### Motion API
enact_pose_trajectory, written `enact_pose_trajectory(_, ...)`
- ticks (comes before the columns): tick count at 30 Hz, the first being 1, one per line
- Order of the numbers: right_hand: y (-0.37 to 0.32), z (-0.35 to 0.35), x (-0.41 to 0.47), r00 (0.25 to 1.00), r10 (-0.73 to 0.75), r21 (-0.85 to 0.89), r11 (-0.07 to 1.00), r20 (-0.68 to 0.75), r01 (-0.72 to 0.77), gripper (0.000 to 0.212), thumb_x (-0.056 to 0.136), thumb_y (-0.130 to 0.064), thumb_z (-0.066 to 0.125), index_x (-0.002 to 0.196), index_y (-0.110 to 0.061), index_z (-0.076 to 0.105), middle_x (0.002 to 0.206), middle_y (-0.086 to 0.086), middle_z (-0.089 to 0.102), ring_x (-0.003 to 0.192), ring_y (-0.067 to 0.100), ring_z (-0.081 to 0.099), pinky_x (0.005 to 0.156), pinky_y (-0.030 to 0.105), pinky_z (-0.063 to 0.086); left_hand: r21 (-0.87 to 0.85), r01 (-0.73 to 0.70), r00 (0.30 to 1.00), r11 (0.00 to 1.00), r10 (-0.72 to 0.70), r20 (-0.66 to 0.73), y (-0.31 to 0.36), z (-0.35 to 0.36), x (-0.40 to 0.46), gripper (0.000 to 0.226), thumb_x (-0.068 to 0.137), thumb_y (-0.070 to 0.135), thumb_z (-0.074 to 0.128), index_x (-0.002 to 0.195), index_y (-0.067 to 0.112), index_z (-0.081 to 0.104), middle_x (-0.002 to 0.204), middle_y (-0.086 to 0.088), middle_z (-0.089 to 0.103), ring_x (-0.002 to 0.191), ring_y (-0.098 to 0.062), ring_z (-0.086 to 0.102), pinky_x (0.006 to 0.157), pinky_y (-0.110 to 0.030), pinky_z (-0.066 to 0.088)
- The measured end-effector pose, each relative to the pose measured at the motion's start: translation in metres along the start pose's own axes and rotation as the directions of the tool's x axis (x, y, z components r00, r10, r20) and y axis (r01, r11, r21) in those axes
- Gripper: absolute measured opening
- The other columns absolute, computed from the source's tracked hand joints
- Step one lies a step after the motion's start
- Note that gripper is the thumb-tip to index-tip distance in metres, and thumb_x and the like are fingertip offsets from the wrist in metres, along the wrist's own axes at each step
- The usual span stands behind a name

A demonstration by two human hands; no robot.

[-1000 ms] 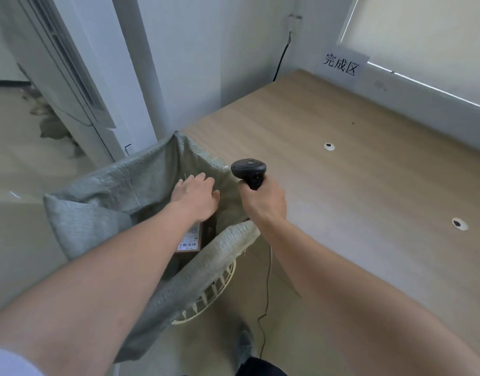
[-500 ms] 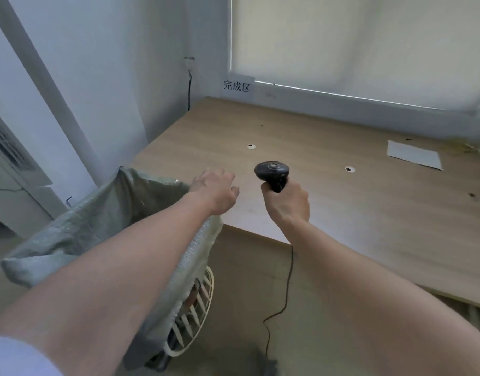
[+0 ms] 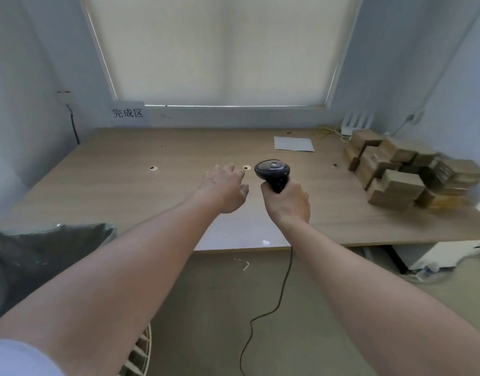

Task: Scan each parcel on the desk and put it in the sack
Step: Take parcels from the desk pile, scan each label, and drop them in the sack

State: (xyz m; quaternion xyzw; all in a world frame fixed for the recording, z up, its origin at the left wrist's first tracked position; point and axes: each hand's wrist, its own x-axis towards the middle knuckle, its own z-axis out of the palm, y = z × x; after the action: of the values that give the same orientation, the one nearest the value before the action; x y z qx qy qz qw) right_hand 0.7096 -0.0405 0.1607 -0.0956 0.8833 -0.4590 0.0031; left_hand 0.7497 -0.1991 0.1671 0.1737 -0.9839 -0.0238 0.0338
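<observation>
Far left, low: grey woven plastic sack (image 3: pixel 43 256) is sitting off the table's left corner, mouth sagging, with a white ribbed basket frame (image 3: pixel 141 356) showing under it. I'm seeing none of its contents from here.

Light wood-laminate table (image 3: pixel 125 191) is running across the view. A white paper sign with black characters (image 3: pixel 127 113) is hanging on the wall behind it.

Left hand (image 3: pixel 225 189) is hovering over mid-table, fingers loosely spread, holding nothing, touching nothing.

Right hand (image 3: pixel 286 203) is wrapping round the grip of the black corded handheld scanner (image 3: pixel 272 170), head pointing away from me, cable dropping off the table edge to the floor.

A flat grey sheet of paper (image 3: pixel 293 144) is lying further back.

Far right: the stack of small brown cardboard parcels (image 3: pixel 396 169) is sitting by the wall, well apart from both hands. Blurred, so I'm not counting them.

My read: the step in hand is fetching the next parcel. Doing it well:
- reach the left hand across to the near edge of the stack and take a top box, not one the others are leaning on
- turn the label face towards the scanner; I'm not making out any labels at this blur
- keep the cable clear of the stack while swinging
- confirm the scan, then carry the box left to the sack

Plenty of parcels left, so it's early-to-middle going.
</observation>
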Motion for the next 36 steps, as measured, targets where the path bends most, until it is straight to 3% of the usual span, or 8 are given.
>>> enact_pose_trajectory(5, 0.053, -0.076, 0.044, 0.99, 0.05, 0.01, 0.999, -0.132, -0.05, 0.032, 0.093, -0.049, 0.066, 0.105, -0.02, 0.072, 0.092, 0.005, 0.071, 0.083, 0.03, 0.064, 0.071, 0.032, 0.046, -0.024, -0.106, 0.994, 0.994, 0.106, -0.029, 0.1, 0.006, 0.04, 0.049, 0.105, 0.047, 0.037, 0.142, 0.019, 0.052, 0.146, -0.007, 0.049, 0.132, -0.034, 0.046, 0.106, -0.049, 0.042)
enact_pose_trajectory(9, 0.093, -0.123, 0.074, 0.974, 0.082, 0.013, 0.997, -0.211, -0.081, 0.033, 0.093, -0.051, 0.067, 0.106, -0.022, 0.073, 0.093, 0.005, 0.074, 0.088, 0.03, 0.069, 0.076, 0.037, 0.056, -0.035, -0.201, 0.98, 0.979, 0.2, -0.019, 0.167, 0.017, 0.068, 0.05, 0.105, 0.048, 0.036, 0.142, 0.018, 0.053, 0.144, -0.008, 0.052, 0.129, -0.036, 0.048, 0.108, -0.05, 0.042)
enact_pose_trajectory(13, 0.129, -0.16, 0.105, 0.952, 0.121, 0.015, 0.992, -0.282, -0.121, 0.035, 0.093, -0.052, 0.068, 0.111, -0.023, 0.072, 0.099, 0.004, 0.074, 0.092, 0.027, 0.07, 0.075, 0.033, 0.052, -0.047, -0.28, 0.96, 0.959, 0.281, 0.012, 0.223, 0.028, 0.099, 0.05, 0.106, 0.048, 0.035, 0.141, 0.018, 0.053, 0.143, -0.009, 0.053, 0.128, -0.036, 0.05, 0.107, -0.052, 0.044)
enact_pose_trajectory(17, 0.16, -0.183, 0.143, 0.923, 0.17, 0.022, 0.985, -0.345, -0.173, 0.039, 0.096, -0.052, 0.068, 0.121, -0.023, 0.072, 0.108, 0.004, 0.076, 0.1, 0.028, 0.071, 0.077, 0.03, 0.047, -0.06, -0.361, 0.932, 0.931, 0.363, 0.013, 0.264, 0.039, 0.139, 0.049, 0.106, 0.048, 0.036, 0.14, 0.017, 0.054, 0.141, -0.009, 0.054, 0.127, -0.036, 0.052, 0.104, -0.05, 0.046)
enact_pose_trajectory(20, 0.179, -0.192, 0.176, 0.895, 0.228, 0.048, 0.973, -0.384, -0.228, 0.039, 0.096, -0.054, 0.068, 0.121, -0.025, 0.071, 0.106, 0.002, 0.074, 0.096, 0.025, 0.067, 0.077, 0.03, 0.045, -0.055, -0.43, 0.902, 0.901, 0.432, 0.016, 0.29, 0.049, 0.178, 0.048, 0.106, 0.047, 0.037, 0.139, 0.017, 0.054, 0.14, -0.009, 0.053, 0.125, -0.036, 0.053, 0.1, -0.047, 0.048)
enact_pose_trajectory(26, 0.206, -0.199, 0.257, 0.833, 0.314, 0.115, 0.949, -0.455, -0.295, 0.035, 0.093, -0.055, 0.068, 0.113, -0.026, 0.072, 0.101, -0.001, 0.074, 0.097, 0.023, 0.07, 0.084, 0.037, 0.057, -0.047, -0.546, 0.833, 0.836, 0.548, 0.067, 0.335, 0.069, 0.274, 0.045, 0.106, 0.048, 0.039, 0.137, 0.019, 0.053, 0.136, -0.009, 0.054, 0.125, -0.036, 0.052, 0.1, -0.047, 0.047)
enact_pose_trajectory(31, 0.224, -0.213, 0.306, 0.776, 0.369, 0.118, 0.925, -0.511, -0.362, 0.035, 0.094, -0.053, 0.069, 0.113, -0.024, 0.073, 0.101, 0.0, 0.074, 0.095, 0.024, 0.069, 0.077, 0.032, 0.051, -0.069, -0.633, 0.763, 0.771, 0.636, 0.111, 0.371, 0.079, 0.333, 0.034, 0.104, 0.043, 0.044, 0.126, 0.02, 0.055, 0.127, -0.009, 0.055, 0.121, -0.035, 0.053, 0.097, -0.049, 0.049)
enact_pose_trajectory(36, 0.252, -0.239, 0.36, 0.747, 0.397, 0.139, 0.912, -0.533, -0.385, 0.027, 0.095, -0.051, 0.069, 0.103, -0.025, 0.072, 0.085, -0.007, 0.068, 0.082, 0.016, 0.065, 0.057, 0.021, 0.039, -0.113, -0.681, 0.714, 0.724, 0.69, 0.118, 0.422, 0.092, 0.385, 0.032, 0.103, 0.039, 0.049, 0.129, 0.021, 0.057, 0.126, -0.006, 0.056, 0.117, -0.029, 0.054, 0.096, -0.046, 0.052)
